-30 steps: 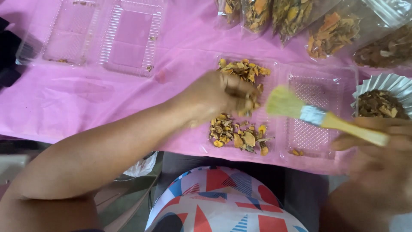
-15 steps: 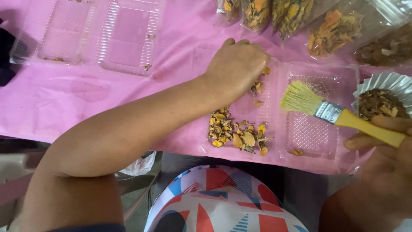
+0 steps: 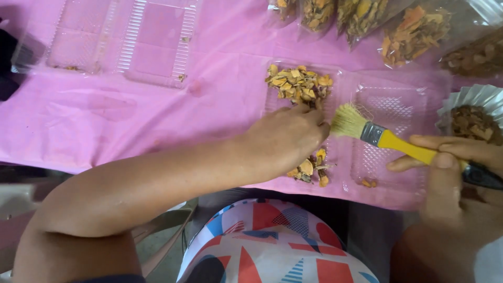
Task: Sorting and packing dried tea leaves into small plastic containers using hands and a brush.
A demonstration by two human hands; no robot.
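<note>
My left hand (image 3: pixel 287 137) lies knuckles up over a clear plastic tray (image 3: pixel 335 86) on the pink tablecloth (image 3: pixel 157 115), fingers curled down onto dried yellow-brown pieces. One heap of dried pieces (image 3: pixel 298 84) sits at the tray's far end, a smaller heap (image 3: pixel 310 170) shows under my hand at the near end. My right hand (image 3: pixel 456 167) grips the yellow handle of a paintbrush (image 3: pixel 377 135); its pale bristles touch my left fingertips. What my left fingers hold is hidden.
An open clear clamshell box (image 3: pixel 120 36) lies at the far left. Clear bags of dried pieces (image 3: pixel 414 31) line the far edge. A foil cup (image 3: pixel 474 112) of brown bits stands at the right. A second clear tray compartment (image 3: pixel 387 141) lies under the brush.
My left hand has drawn back from the far heap toward the near end of the tray. The brush has moved left and now meets my left fingertips.
</note>
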